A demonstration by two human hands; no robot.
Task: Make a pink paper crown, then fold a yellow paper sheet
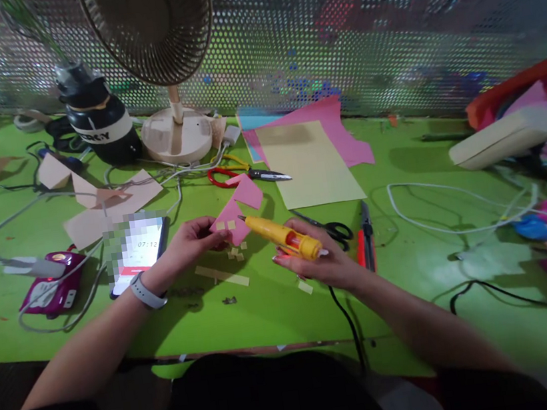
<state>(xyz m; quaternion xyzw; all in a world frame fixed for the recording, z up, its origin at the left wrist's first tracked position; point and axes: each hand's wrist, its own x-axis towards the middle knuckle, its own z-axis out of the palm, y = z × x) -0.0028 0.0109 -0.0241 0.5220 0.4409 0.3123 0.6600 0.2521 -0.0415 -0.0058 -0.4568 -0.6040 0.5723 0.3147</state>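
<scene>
Above the green table [279, 325], the left hand [201, 236] pinched a folded pink paper piece [226, 215] bearing small pale-yellow squares [232, 224]. The right hand [320, 256] was closed around a yellow glue gun [269, 230], its dark nozzle [241, 218] directed at that paper; contact could not be confirmed. Black-handled scissors [340, 231] and a red-and-black box cutter [366, 233] lay beside the right hand, a smartphone [145, 245] near the left.
</scene>
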